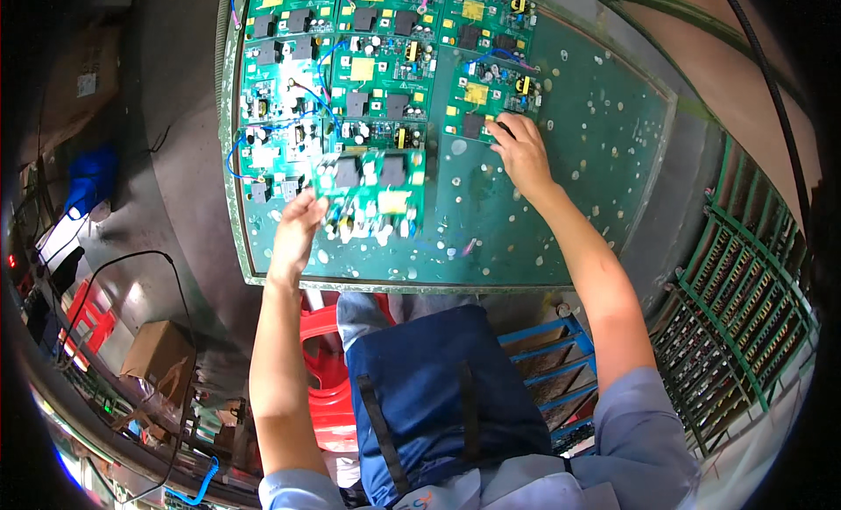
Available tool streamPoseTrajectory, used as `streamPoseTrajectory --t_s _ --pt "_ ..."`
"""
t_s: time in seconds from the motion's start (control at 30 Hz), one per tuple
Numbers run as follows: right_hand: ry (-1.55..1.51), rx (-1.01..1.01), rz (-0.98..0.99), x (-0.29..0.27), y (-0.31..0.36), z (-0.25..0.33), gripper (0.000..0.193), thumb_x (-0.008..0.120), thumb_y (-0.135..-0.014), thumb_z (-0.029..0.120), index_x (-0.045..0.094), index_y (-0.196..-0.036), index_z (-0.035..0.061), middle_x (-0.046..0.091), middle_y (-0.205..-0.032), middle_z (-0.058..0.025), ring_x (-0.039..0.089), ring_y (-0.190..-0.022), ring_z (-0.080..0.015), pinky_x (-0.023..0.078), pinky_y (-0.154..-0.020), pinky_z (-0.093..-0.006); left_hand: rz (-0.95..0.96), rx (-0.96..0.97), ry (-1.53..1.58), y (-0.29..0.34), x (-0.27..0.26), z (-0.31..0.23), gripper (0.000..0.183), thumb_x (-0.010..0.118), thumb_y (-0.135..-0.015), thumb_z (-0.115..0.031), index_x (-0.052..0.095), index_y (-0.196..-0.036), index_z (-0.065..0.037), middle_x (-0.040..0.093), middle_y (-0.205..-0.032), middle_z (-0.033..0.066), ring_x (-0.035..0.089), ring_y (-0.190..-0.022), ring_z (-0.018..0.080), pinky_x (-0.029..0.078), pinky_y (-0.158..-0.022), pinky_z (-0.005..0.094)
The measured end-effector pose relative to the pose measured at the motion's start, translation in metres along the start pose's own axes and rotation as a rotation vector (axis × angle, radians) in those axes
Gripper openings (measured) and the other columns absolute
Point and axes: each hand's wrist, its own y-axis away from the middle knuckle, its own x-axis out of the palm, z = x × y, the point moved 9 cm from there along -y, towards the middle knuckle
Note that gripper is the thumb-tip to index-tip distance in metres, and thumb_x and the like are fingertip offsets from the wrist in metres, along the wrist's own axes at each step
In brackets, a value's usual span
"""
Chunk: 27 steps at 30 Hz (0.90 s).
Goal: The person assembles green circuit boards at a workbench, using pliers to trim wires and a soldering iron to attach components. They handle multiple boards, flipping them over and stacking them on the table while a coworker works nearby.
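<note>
My left hand [300, 232] pinches the left edge of a green circuit board [413, 173], which is raised over the green tabletop with its parts facing up. That board looks a little blurred and covers part of the boards behind it. Further right, my right hand [520, 154] has its fingers closed on the lower right corner of another circuit board [497, 100], which appears to rest on the tabletop. Black blocks, yellow squares and small parts stand on both boards.
Several more circuit boards [382, 86] lie in rows at the table's far left, with blue wires across them. The green tabletop [578, 159] has pale spots. Green racks [736, 282] stand at the right. A red stool [328, 422] and a cardboard box [159, 363] are at the left.
</note>
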Motion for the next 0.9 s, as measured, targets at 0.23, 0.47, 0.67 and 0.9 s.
streamPoseTrajectory --t_s 0.23,0.47,0.67,0.9 --pt "-0.014 -0.077 0.042 0.014 -0.018 0.006 0.042 0.063 -0.06 0.004 0.054 -0.1 0.0086 0.048 -0.097 -0.0087 0.046 -0.093 -0.0248 0.039 -0.08 -0.0339 -0.106 -0.034 -0.097 0.066 -0.092 0.017 0.009 0.054 -0.079 -0.007 0.059 -0.086 -0.008 0.053 -0.071 -0.0085 0.041 -0.061 0.0002 0.032 -0.058 0.0157" --pt "-0.301 0.263 0.21 0.036 0.003 0.043 0.043 0.064 -0.063 0.018 0.053 -0.104 0.0108 0.045 -0.108 -0.0115 0.043 -0.1 -0.0264 0.037 -0.083 -0.0355 -0.209 -0.048 -0.364 0.073 -0.171 0.019 0.011 0.051 -0.081 -0.011 0.058 -0.088 -0.006 0.052 -0.074 -0.0088 0.04 -0.065 -0.0002 0.03 -0.058 0.0149" --pt "-0.145 -0.072 0.195 0.078 0.019 0.153 0.045 0.058 -0.067 0.014 0.045 -0.11 0.0118 0.042 -0.111 -0.0115 0.04 -0.103 -0.027 0.031 -0.088 -0.0383 -0.18 0.023 -0.303 0.045 -0.162 0.002 0.008 0.051 -0.081 -0.015 0.058 -0.082 -0.012 0.043 -0.061 -0.0128 0.031 -0.051 -0.0019 0.023 -0.046 0.0149" --pt "-0.173 -0.013 0.123 0.095 0.013 0.142 0.03 0.048 -0.069 0.007 0.05 -0.099 0.0095 0.047 -0.102 -0.0087 0.043 -0.098 -0.0258 0.036 -0.084 -0.0363 -0.542 0.263 -1.03 0.055 -0.153 -0.012 0.044 0.058 -0.075 -0.015 0.042 -0.11 0.006 0.053 -0.097 0.0181 0.052 -0.089 0.0246 0.04 -0.078 0.0297"
